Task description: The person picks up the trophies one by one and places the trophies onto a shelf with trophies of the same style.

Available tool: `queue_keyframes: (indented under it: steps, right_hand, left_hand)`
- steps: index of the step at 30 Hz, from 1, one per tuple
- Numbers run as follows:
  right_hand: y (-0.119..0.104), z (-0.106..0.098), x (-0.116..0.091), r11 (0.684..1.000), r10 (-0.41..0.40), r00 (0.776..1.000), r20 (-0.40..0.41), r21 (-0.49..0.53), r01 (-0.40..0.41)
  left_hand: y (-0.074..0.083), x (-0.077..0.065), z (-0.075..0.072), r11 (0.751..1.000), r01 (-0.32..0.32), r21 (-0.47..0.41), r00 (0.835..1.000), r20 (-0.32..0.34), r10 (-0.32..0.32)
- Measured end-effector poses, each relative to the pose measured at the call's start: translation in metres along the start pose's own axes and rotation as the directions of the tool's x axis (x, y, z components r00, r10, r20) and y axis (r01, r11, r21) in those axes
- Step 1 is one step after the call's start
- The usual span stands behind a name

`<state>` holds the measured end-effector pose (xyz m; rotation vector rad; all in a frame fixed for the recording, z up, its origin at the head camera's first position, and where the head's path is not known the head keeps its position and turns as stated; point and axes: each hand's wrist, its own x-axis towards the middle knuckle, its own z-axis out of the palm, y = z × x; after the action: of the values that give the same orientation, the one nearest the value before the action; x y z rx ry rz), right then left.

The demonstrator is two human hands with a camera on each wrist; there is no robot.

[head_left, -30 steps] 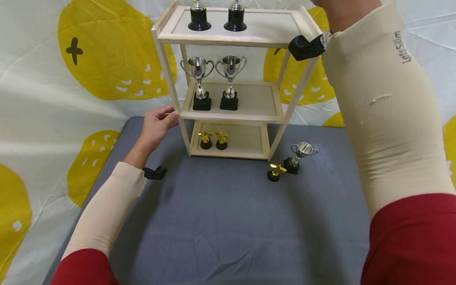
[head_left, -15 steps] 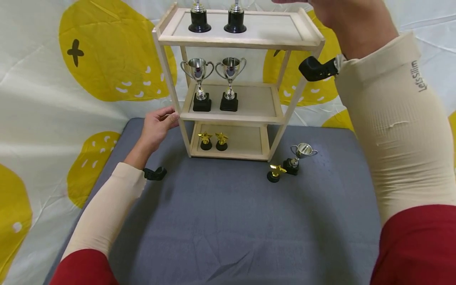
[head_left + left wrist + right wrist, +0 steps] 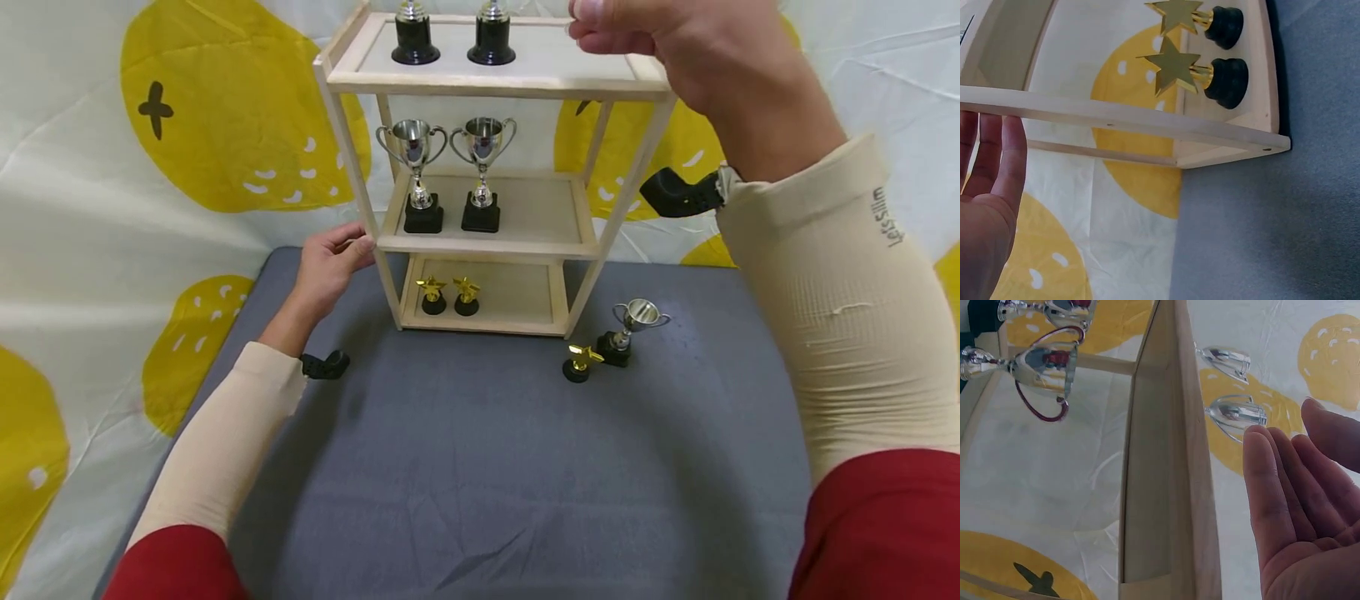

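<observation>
A three-level wooden shelf (image 3: 480,247) stands on the grey cloth. My left hand (image 3: 326,267) holds its left front post (image 3: 1110,122), thumb in front and fingers reaching behind; the fingertips are partly hidden. Up at the right end of the top level hovers my right hand (image 3: 720,67), bare, fingers slightly bent and thumb apart. In the right wrist view, two silver cup trophies (image 3: 1238,415) appear beyond its fingertips, not touched. Those two stand on black bases (image 3: 491,42) on the top level, their upper parts cut off in the head view.
Two silver cups (image 3: 482,158) occupy the middle level's left half. Two gold star trophies (image 3: 431,292) stand on the bottom level. Right of the shelf, another silver cup (image 3: 640,317) and a gold star trophy (image 3: 581,358) are on the grey cloth (image 3: 480,467). A patterned curtain (image 3: 67,208) hangs behind.
My right hand has come down and toward me from above the top level's right end, bringing its fingers into view. The left hand stays at the post; the trophies have not moved.
</observation>
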<state>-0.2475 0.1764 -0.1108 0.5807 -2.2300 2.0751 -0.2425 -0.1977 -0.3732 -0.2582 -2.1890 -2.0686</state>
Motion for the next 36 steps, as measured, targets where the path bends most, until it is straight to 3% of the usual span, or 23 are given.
queue_keyframes:
  steps: [10,15,24,36]
  right_hand:
    - [0.011,-0.006,-0.027,0.973,0.055,0.997,-0.057,0.227,-0.04]
    - [0.014,-0.008,-0.038,0.942,-0.008,0.999,-0.05,0.335,0.024]
    - [0.023,-0.006,-0.058,0.962,-0.172,0.985,0.024,0.219,0.162]
    - [0.041,-0.014,-0.086,0.972,-0.19,0.978,0.088,0.154,0.175]
  left_hand:
    - [-0.003,-0.003,0.005,1.0,-0.001,0.003,1.0,0.012,0.001]
    - [-0.001,-0.001,0.009,1.0,-0.003,-0.004,1.0,0.01,0.003]
    - [-0.002,-0.002,0.009,1.0,-0.012,-0.01,1.0,0.016,0.012]
    - [-0.001,-0.004,0.011,1.0,0.008,0.0,1.0,0.0,-0.008]
